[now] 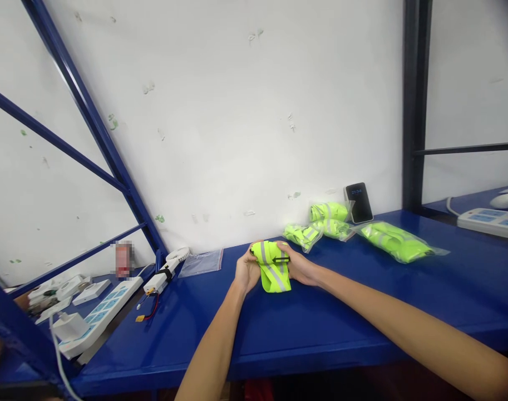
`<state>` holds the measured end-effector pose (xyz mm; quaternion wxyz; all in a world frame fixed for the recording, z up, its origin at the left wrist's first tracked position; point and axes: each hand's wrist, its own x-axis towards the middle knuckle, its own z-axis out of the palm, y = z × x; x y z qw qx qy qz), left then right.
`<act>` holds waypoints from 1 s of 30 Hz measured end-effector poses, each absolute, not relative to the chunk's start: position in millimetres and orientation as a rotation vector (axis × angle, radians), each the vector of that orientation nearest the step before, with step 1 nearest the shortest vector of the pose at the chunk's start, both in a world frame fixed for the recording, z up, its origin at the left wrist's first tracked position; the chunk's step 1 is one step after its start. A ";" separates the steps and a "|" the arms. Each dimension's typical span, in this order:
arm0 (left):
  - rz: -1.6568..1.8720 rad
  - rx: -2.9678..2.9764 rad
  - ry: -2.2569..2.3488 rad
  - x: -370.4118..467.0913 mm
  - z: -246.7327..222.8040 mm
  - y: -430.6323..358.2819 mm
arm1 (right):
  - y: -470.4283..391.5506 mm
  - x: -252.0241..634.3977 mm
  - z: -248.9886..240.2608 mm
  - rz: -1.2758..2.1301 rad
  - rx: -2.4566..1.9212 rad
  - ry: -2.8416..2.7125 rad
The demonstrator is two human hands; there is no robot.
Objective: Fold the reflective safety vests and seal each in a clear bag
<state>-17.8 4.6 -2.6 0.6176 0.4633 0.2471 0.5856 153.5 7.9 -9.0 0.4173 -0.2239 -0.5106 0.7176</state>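
Note:
A neon yellow-green reflective strap (pixel 271 266) with silver stripes is bunched between my two hands above the blue table (pixel 337 328). My left hand (pixel 247 271) grips its left side, and my right hand (pixel 301 266) holds the right side beside a black buckle-like piece (pixel 281 259). Part of the strap is rolled or folded at the top, while a loop hangs down below. Several similar bundles in clear bags lie behind to the right, among them one bagged bundle (pixel 398 241) set apart from the others.
A phone (pixel 359 203) leans against the wall. To the left are a flat clear bag (pixel 201 263), a small white fan (pixel 177 255) and a white battery-like pack with wires (pixel 157 281). Power strips (pixel 105 314) lie beyond the blue frame post (pixel 141 206); another post (pixel 414 106) rises at right.

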 end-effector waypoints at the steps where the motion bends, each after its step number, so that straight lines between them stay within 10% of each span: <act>1: 1.313 1.053 0.547 -16.5 -0.2 2.2 | 9.2 150.6 -13.1 1.734 -0.601 -1.270; 16: 1.041 1.047 0.637 -13.7 -8.7 4.5 | 11.3 151.3 -9.4 1.116 -0.686 -1.407; 30: 1.134 1.296 0.716 -21.4 -6.9 -1.0 | 17.8 161.6 -7.9 1.647 -0.652 -1.128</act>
